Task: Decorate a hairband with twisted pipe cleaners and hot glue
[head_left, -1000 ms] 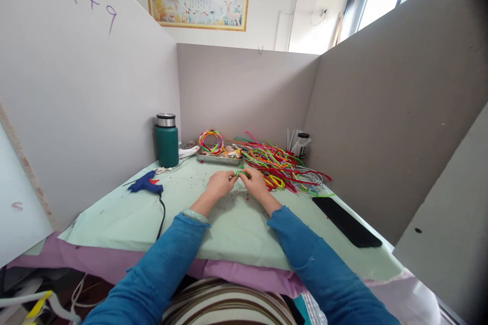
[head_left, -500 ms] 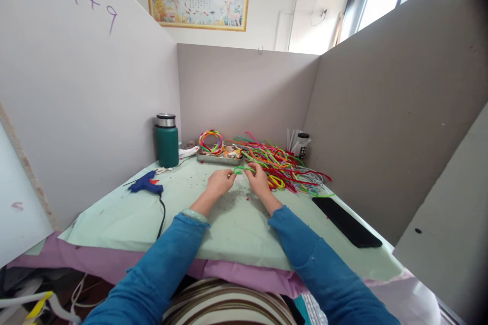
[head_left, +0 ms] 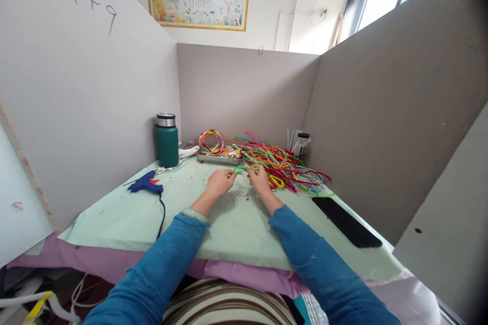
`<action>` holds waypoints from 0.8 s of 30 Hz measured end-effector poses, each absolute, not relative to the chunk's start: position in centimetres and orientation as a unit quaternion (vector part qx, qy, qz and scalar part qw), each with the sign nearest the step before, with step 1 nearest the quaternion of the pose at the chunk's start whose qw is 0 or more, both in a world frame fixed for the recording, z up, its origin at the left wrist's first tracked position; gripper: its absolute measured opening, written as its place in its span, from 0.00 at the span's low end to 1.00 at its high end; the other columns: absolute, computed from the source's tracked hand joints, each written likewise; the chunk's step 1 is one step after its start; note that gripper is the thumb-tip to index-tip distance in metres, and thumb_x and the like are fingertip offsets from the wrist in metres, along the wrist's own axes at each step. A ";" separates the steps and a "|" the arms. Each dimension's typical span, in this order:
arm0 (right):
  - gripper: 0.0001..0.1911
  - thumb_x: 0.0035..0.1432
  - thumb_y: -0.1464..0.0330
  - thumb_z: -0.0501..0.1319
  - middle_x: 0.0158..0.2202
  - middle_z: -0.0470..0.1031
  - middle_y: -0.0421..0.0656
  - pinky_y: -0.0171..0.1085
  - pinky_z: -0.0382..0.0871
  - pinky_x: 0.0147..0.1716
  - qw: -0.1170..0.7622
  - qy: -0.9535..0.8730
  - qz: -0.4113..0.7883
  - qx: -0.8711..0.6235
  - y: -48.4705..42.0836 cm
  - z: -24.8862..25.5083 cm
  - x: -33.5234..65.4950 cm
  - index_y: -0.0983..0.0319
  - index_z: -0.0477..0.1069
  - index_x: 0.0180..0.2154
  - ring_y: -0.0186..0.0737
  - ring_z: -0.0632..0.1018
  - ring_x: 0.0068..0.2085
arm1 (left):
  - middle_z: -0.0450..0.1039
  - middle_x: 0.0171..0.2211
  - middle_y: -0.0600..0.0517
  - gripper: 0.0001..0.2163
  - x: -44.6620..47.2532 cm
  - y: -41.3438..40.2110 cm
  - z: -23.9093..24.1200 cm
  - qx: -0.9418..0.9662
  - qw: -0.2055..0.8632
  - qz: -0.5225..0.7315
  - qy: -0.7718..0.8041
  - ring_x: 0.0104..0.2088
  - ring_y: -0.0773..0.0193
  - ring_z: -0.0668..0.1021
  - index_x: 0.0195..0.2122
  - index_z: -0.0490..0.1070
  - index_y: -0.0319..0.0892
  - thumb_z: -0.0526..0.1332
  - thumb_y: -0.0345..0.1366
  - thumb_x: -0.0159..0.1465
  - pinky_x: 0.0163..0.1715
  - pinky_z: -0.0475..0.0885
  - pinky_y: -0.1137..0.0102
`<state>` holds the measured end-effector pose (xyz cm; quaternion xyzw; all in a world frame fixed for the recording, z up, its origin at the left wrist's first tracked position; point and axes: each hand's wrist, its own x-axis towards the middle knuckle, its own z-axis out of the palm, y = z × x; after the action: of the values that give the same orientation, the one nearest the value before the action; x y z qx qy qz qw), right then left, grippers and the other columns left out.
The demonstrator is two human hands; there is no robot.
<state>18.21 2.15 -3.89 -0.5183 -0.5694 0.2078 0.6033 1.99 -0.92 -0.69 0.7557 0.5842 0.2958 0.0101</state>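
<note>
A thin green cord (head_left: 241,168) is stretched between my two hands, over the middle of the table, with a small bend near the left fingertips. My left hand (head_left: 220,183) pinches one part of it between thumb and fingers. On the other side my right hand (head_left: 260,181) is closed on the cord as well. Just behind and beside my right hand lies a heap of coloured fuzzy cords (head_left: 280,162) in red, green, yellow, orange and grey. The fingers hide the exact grip points.
A metal tray (head_left: 219,159) with colourful rings (head_left: 211,142) and small pieces stands at the back. To the left are a green bottle (head_left: 166,142) and a blue glue gun (head_left: 147,183) with its cable. A black flat object (head_left: 346,222) lies at right. Grey partitions (head_left: 247,91) enclose the table.
My right hand has shifted slightly to the right along the green cord, a little farther from my left hand. My left hand has hardly moved.
</note>
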 end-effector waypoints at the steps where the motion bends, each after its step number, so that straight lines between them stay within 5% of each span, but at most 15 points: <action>1: 0.19 0.52 0.55 0.57 0.24 0.72 0.40 0.34 0.62 0.25 0.612 -0.559 0.217 -0.516 2.3 -3.9 18.3 0.62 0.67 0.40 0.37 0.71 0.25 | 0.78 0.34 0.49 0.16 2.0 -0.9 -0.7 0.756 0.010 0.297 0.583 0.35 0.60 0.75 0.36 0.77 0.46 0.51 0.45 0.62 0.31 0.62 0.72; 9: 0.14 0.51 0.58 0.57 0.19 0.68 0.38 0.32 0.55 0.19 0.537 -0.610 0.296 -0.502 1.8 -4.0 18.0 0.62 0.67 0.24 0.30 0.64 0.18 | 0.78 0.33 0.48 0.18 2.0 -0.9 -0.5 0.767 0.018 0.292 0.571 0.35 0.60 0.76 0.31 0.77 0.44 0.48 0.43 0.63 0.32 0.63 0.72; 17: 0.09 0.46 0.63 0.60 0.20 0.66 0.36 0.30 0.49 0.14 0.545 -0.566 0.444 -0.429 0.8 -3.4 17.5 0.62 0.67 0.28 0.26 0.60 0.16 | 0.78 0.31 0.47 0.17 2.0 -0.5 -0.7 0.778 0.030 0.295 0.553 0.33 0.61 0.75 0.30 0.78 0.42 0.49 0.38 0.61 0.33 0.64 0.72; 24: 0.15 0.42 0.68 0.62 0.27 0.72 0.39 0.29 0.55 0.16 0.543 -0.530 0.530 -0.377 0.6 -3.1 17.9 0.62 0.71 0.37 0.27 0.66 0.20 | 0.78 0.30 0.47 0.16 1.9 -0.5 -0.6 0.779 0.049 0.307 0.545 0.33 0.61 0.76 0.30 0.77 0.40 0.49 0.35 0.59 0.33 0.64 0.73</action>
<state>17.85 0.58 -3.08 -0.3771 -0.5303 0.5303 0.5434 1.88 -0.49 -0.59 0.7786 0.5449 0.3073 0.0493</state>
